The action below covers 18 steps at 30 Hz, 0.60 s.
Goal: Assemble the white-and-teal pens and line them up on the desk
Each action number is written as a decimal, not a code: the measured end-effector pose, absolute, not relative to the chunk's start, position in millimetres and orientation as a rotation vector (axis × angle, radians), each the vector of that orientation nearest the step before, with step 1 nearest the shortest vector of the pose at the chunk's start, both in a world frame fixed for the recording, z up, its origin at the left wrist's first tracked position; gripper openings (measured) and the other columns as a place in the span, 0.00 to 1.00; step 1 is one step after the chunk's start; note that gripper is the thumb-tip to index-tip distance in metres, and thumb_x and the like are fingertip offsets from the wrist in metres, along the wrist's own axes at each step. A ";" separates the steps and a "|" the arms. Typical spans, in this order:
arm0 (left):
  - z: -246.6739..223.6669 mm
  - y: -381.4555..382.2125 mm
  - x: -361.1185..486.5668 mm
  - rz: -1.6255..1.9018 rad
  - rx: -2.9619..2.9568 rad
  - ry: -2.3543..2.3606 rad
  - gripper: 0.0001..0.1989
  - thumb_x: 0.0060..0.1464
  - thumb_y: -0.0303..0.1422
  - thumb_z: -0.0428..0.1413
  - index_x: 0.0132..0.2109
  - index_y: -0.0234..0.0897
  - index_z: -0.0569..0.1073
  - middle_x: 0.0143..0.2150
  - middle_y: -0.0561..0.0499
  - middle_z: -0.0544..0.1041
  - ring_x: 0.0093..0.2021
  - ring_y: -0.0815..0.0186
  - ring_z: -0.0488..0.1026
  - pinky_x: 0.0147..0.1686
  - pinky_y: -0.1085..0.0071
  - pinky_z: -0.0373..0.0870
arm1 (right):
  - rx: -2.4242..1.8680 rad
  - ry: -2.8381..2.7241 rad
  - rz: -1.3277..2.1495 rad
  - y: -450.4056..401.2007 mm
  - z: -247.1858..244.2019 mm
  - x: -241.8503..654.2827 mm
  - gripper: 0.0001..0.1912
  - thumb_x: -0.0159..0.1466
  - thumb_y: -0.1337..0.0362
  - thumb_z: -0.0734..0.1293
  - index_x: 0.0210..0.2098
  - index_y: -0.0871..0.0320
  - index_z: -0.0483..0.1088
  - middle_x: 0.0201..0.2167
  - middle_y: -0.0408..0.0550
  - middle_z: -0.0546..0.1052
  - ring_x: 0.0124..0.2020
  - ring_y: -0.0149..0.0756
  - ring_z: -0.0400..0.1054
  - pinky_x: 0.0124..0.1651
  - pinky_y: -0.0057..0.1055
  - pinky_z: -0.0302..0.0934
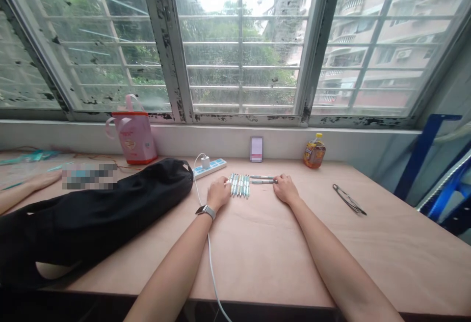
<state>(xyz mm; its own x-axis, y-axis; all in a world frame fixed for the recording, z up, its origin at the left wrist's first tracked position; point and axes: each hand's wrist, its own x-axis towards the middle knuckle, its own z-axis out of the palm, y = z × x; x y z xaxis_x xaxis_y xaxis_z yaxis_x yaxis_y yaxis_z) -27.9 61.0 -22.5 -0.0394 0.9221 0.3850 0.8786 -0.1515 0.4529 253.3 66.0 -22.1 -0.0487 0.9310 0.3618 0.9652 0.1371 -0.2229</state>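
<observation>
Several pens [240, 185] with light blue-green and white barrels lie side by side in a row on the table, tips toward me. My left hand [220, 192], with a watch on its wrist, rests against the left edge of this row. Its fingers are curled, and what they hold, if anything, is hidden. To the right of the row, two more pens [262, 179] lie crosswise, one above the other. My right hand [285, 188] has its fingers closed at the right ends of these two pens.
A black bag [147, 199] lies along the left, by a power strip [211, 167] with a white cable. Behind stand a pink container [134, 138], a phone-like device [256, 149] and a drink bottle [315, 152]. Dark folded glasses [349, 199] lie right. Another person's hand [46, 179] is far left.
</observation>
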 end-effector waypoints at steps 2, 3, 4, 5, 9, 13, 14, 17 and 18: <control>-21.5 58.4 -23.9 0.940 2.187 1.996 0.16 0.61 0.35 0.49 0.52 0.38 0.73 0.53 0.41 0.77 0.54 0.51 0.72 0.53 0.59 0.66 | -1.816 -1.988 -0.088 65.3 -22.1 254.5 0.15 0.66 0.66 0.61 0.50 0.58 0.73 0.51 0.57 0.73 0.53 0.48 0.62 0.52 0.36 0.57; -20.8 56.9 -21.7 0.922 2.221 1.988 0.16 0.62 0.36 0.50 0.53 0.38 0.73 0.54 0.41 0.76 0.55 0.50 0.71 0.53 0.58 0.66 | -1.808 -1.983 -0.067 65.1 -22.2 255.3 0.15 0.66 0.67 0.61 0.49 0.57 0.73 0.49 0.56 0.74 0.52 0.48 0.62 0.52 0.36 0.57; -19.9 55.3 -19.5 0.904 2.257 1.972 0.16 0.62 0.36 0.50 0.53 0.38 0.73 0.54 0.40 0.76 0.55 0.50 0.71 0.53 0.57 0.66 | -1.797 -1.978 -0.042 65.2 -22.5 256.2 0.14 0.65 0.67 0.61 0.48 0.57 0.73 0.48 0.55 0.75 0.51 0.47 0.62 0.51 0.36 0.57; -18.9 53.6 -17.3 0.890 2.293 1.949 0.16 0.62 0.36 0.50 0.53 0.38 0.74 0.54 0.40 0.76 0.54 0.50 0.71 0.53 0.57 0.66 | -1.787 -1.970 -0.013 65.4 -22.9 257.4 0.14 0.65 0.68 0.61 0.47 0.57 0.73 0.46 0.55 0.76 0.50 0.47 0.63 0.50 0.35 0.57; -14.0 46.0 -7.4 0.861 2.443 1.796 0.13 0.62 0.34 0.50 0.51 0.39 0.74 0.53 0.41 0.75 0.53 0.51 0.71 0.52 0.57 0.66 | -1.733 -1.942 0.084 67.8 -24.9 262.4 0.14 0.61 0.72 0.60 0.44 0.60 0.74 0.41 0.53 0.77 0.46 0.42 0.65 0.51 0.33 0.56; -6.9 36.2 5.2 0.837 2.585 1.662 0.11 0.63 0.33 0.50 0.49 0.40 0.74 0.53 0.43 0.75 0.53 0.52 0.70 0.51 0.56 0.66 | -1.601 -1.842 0.313 69.3 -24.4 266.8 0.10 0.56 0.71 0.62 0.33 0.60 0.75 0.36 0.51 0.77 0.41 0.39 0.67 0.49 0.33 0.57; -5.2 33.7 8.4 0.838 2.614 1.644 0.11 0.64 0.34 0.50 0.49 0.40 0.74 0.53 0.43 0.75 0.54 0.52 0.70 0.51 0.56 0.66 | -1.558 -1.796 0.390 69.2 -23.9 267.6 0.09 0.56 0.69 0.63 0.32 0.59 0.75 0.34 0.50 0.77 0.39 0.39 0.67 0.46 0.33 0.58; -1.5 27.5 16.7 0.859 2.683 1.592 0.11 0.65 0.34 0.50 0.51 0.41 0.73 0.54 0.43 0.75 0.55 0.52 0.69 0.51 0.56 0.66 | -1.404 -1.569 0.614 67.3 -22.6 268.3 0.09 0.56 0.60 0.64 0.30 0.59 0.74 0.26 0.47 0.74 0.30 0.36 0.66 0.34 0.30 0.57; -0.9 26.0 18.8 0.872 2.700 1.571 0.11 0.65 0.34 0.50 0.51 0.41 0.72 0.54 0.43 0.74 0.55 0.52 0.69 0.51 0.56 0.66 | -1.341 -1.478 0.685 66.1 -22.1 267.5 0.12 0.55 0.56 0.65 0.30 0.59 0.74 0.23 0.46 0.72 0.27 0.35 0.64 0.31 0.29 0.55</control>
<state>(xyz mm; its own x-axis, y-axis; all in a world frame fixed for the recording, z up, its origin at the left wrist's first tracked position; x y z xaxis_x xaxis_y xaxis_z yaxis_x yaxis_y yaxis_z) 18.8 26.0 -0.9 0.3880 0.7769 0.4958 0.8316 -0.5270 0.1751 267.5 66.1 -22.1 0.0973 0.9524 0.2888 0.3951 0.2293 -0.8896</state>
